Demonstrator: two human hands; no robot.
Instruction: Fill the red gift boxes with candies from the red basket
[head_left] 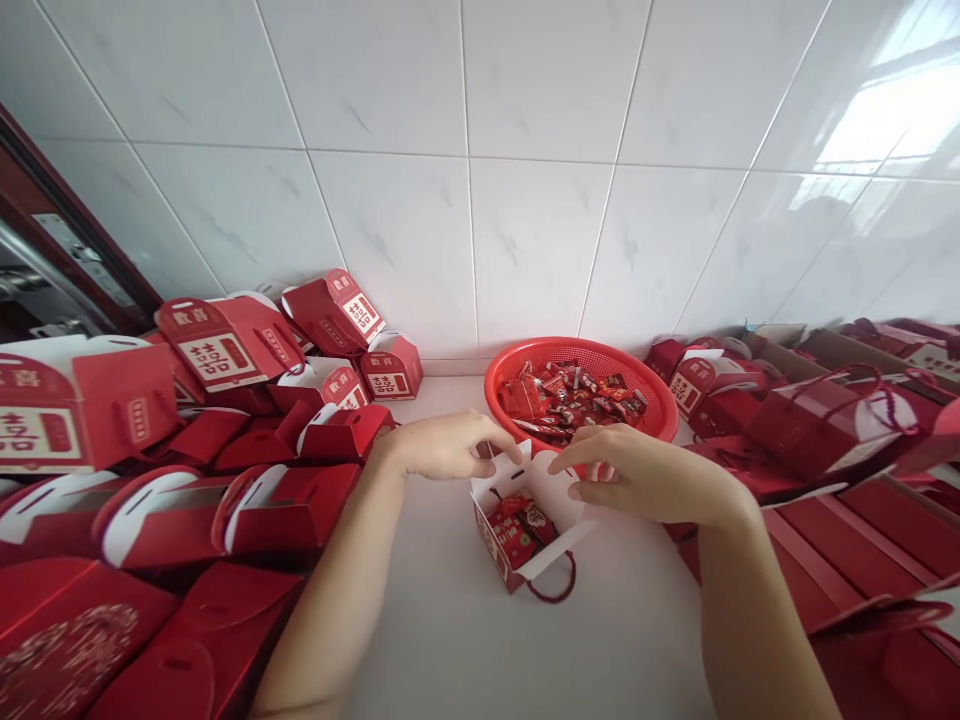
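Room: white marble-look wall tiles [465, 150] behind a pale countertop [525, 650], dark red door frame [52, 220] at far left.
Left pile: red gift boxes [210, 350] with double-happiness print and white panels, heaped along the counter, some folded flat, some standing.
Right pile: more red gift boxes [817, 430] with cord handles, stacked beside flat red cartons.
Basket: round red plastic basket [592, 352], against the wall, full of red-wrapped candies [570, 395].
Open gift box: open red gift box [510, 540] on the counter, just in front of the basket, white flaps up, a few candy packets [519, 525] inside, red cord handle [556, 585] trailing at the near corner.
Left hand: left hand [442, 445] above the box's far-left edge, reaching in from the left.
Right hand: right hand [637, 480] above the box's far-right flap, reaching in from the right.
Fingers: left fingers [495, 445] and right fingers [570, 462] curled, tips at the white flaps; firm pinch or light touch, impossible to tell.
Relation: box directly below and between both hands, long axis slanting toward the right forearm; neither hand clearly nearer.
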